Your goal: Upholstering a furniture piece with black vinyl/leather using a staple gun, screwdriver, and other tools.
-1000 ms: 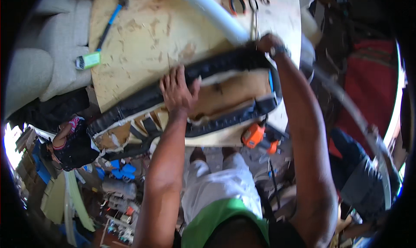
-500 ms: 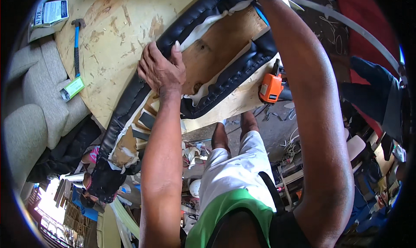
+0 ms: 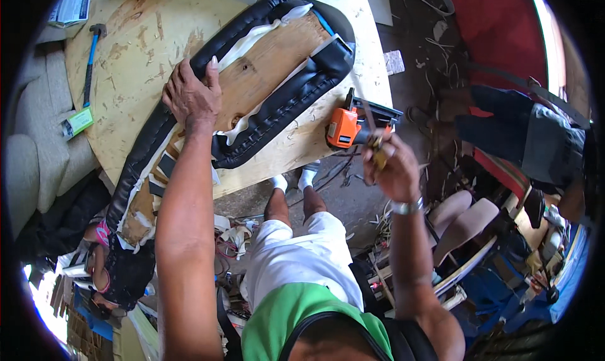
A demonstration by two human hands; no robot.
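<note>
A long wooden frame edged in black padded upholstery (image 3: 142,137) lies slantwise on the table, its bare wood (image 3: 271,61) and white lining facing up. My left hand (image 3: 194,96) lies over its left padded edge, fingers together and thumb stretched out, holding nothing. Off the table's right side, my right hand (image 3: 398,172) is closed around the amber handle of a screwdriver (image 3: 379,154). The thin shaft is blurred and points up toward the frame. An orange and black staple gun (image 3: 343,128) sits on the table edge beside that hand.
The wooden table (image 3: 138,52) carries a blue-handled hammer (image 3: 93,64) and a green-and-white box (image 3: 77,122) at its left. Grey cushions (image 3: 38,140) are stacked beyond. Another person (image 3: 129,266) is at the lower left, a second (image 3: 504,121) at the right. Scraps and cords litter the floor.
My right hand has come back from the frame's far end to the table's right side, now showing the screwdriver. The view has shifted right; my left hand stays on the padded edge.
</note>
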